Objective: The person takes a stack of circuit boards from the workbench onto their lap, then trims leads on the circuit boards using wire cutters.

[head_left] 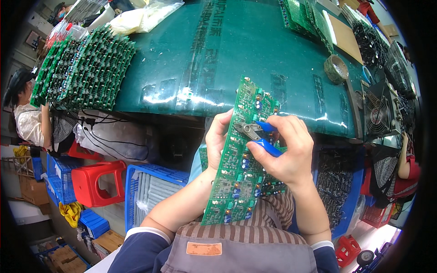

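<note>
Presently, in the head view, the green circuit board (223, 182) stands steeply tilted above the lap, before the tabletop. The left hand (219, 139) clasps its left edge, fingers partly hidden behind, presumably to brace it while leaving the component face accessible. The right hand (293, 152) grips the blue-handled pliers (269, 148), thumb and fingers on separate, spread handles; the tool's jaws lie at the board face, and whether they pinch anything cannot be told. The board's upper end overlaps the table's front edge in view. Open room extends over the green tabletop (182, 59), between the board stack (86, 73) and the round bowl (336, 69).
</note>
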`<action>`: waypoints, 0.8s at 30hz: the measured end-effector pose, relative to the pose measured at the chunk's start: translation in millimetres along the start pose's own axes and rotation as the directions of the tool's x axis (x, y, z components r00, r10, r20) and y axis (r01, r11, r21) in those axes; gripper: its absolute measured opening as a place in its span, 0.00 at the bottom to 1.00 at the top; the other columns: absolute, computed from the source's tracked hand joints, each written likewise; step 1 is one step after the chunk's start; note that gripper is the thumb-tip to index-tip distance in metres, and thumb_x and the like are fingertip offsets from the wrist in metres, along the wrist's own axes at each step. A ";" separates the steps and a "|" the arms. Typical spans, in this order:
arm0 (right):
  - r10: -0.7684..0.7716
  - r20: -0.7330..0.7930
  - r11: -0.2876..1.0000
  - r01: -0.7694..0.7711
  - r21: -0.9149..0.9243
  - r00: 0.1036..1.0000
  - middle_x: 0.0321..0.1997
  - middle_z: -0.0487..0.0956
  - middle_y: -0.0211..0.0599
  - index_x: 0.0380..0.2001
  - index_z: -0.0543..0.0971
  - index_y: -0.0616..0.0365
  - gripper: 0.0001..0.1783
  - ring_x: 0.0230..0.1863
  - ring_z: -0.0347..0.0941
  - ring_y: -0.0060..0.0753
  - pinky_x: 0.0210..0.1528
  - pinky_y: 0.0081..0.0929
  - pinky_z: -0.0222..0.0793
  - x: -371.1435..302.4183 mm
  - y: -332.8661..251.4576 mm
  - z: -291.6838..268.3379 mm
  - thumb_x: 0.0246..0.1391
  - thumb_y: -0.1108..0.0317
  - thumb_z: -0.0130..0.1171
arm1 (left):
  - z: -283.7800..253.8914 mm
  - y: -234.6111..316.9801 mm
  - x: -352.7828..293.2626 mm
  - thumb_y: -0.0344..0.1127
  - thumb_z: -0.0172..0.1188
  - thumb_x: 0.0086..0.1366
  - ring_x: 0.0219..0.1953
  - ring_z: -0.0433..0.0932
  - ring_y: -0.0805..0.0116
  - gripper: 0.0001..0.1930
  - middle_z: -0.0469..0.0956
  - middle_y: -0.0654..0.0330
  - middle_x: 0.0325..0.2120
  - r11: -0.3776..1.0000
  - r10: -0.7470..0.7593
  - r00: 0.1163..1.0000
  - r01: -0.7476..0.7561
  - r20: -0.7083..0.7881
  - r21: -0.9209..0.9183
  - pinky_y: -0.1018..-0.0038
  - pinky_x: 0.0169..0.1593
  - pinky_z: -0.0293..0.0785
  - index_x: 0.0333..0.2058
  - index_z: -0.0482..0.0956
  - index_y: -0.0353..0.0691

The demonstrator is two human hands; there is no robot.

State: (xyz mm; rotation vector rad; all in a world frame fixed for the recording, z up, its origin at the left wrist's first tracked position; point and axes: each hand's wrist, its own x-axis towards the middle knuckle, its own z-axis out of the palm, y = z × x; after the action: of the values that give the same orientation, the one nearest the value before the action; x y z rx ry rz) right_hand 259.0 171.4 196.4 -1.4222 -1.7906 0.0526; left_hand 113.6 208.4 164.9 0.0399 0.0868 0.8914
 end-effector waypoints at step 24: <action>0.114 -0.043 0.990 -0.117 -0.080 0.993 0.31 0.78 0.39 0.35 0.80 0.58 0.23 0.34 0.75 0.45 0.40 0.38 0.70 11.0 24.6 -5.5 0.41 0.54 0.76 | 23.7 -10.7 -10.3 0.49 0.49 0.70 0.32 0.83 0.69 0.20 0.83 0.58 0.34 0.987 -0.038 0.937 0.090 -0.346 0.135 0.72 0.35 0.82 0.43 0.81 0.39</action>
State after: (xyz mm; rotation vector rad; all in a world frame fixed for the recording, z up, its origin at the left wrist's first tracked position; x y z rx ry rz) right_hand 281.6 186.8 193.9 -1.5742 -1.6953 0.0122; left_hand 117.7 193.8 188.3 0.0200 0.4786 0.8178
